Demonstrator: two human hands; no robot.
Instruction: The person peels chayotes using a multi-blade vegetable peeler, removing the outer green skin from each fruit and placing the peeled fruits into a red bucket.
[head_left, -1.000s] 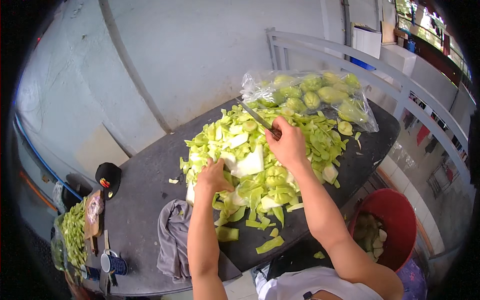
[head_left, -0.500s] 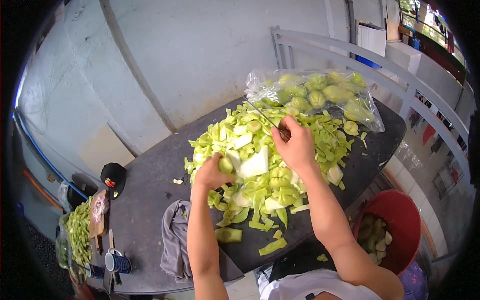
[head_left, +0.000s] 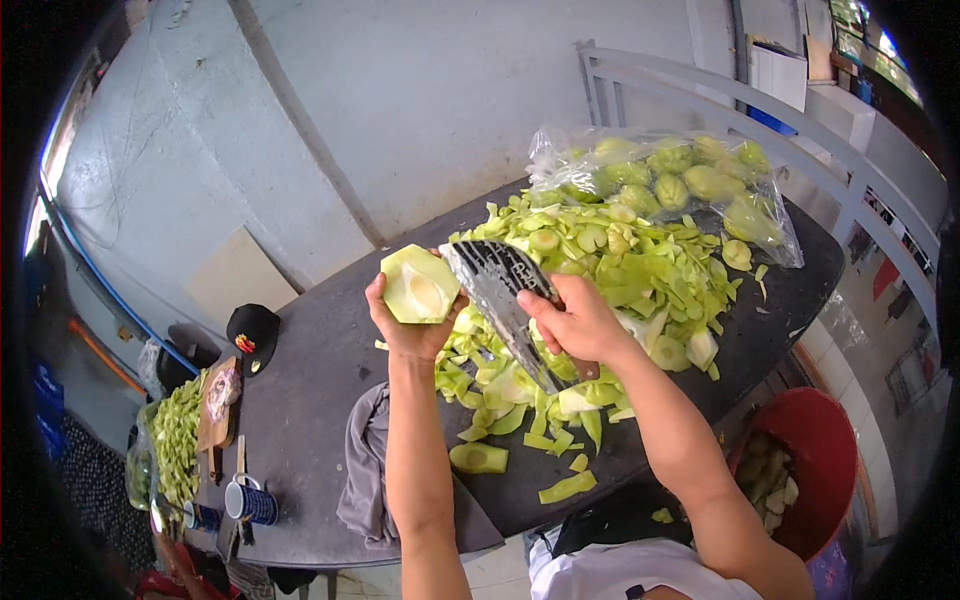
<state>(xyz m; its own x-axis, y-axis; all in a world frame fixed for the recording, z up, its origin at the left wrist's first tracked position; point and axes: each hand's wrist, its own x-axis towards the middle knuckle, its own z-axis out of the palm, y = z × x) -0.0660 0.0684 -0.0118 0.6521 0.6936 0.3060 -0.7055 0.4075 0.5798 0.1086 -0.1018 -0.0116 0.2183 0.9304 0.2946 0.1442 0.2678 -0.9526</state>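
**Peeling a green fruit with a broad knife, held clear above the scraps**

The dark surface [head_left: 300, 360] runs from lower left to upper right and carries nearly everything: a wide heap of pale green peelings [head_left: 620, 270] across its middle, and a clear plastic bag of whole green fruit [head_left: 680, 180] at its far end. A red bucket [head_left: 815, 470] with cut pieces stands low at the right, just off the edge. A grey cloth [head_left: 365, 470] hangs over the near edge, with a black cap [head_left: 252, 328] farther left.

The left hand [head_left: 408, 325] is curled under a half-peeled fruit [head_left: 420, 285], its flat cut faces turned up, lifted above the heap. The right hand [head_left: 580, 320] is closed around the handle of a broad knife [head_left: 500, 290], whose blade sits just beside the fruit.

To do this well, I judge the blade should take thin strokes running away from the supporting fingers, with the fruit turned a little after each cut
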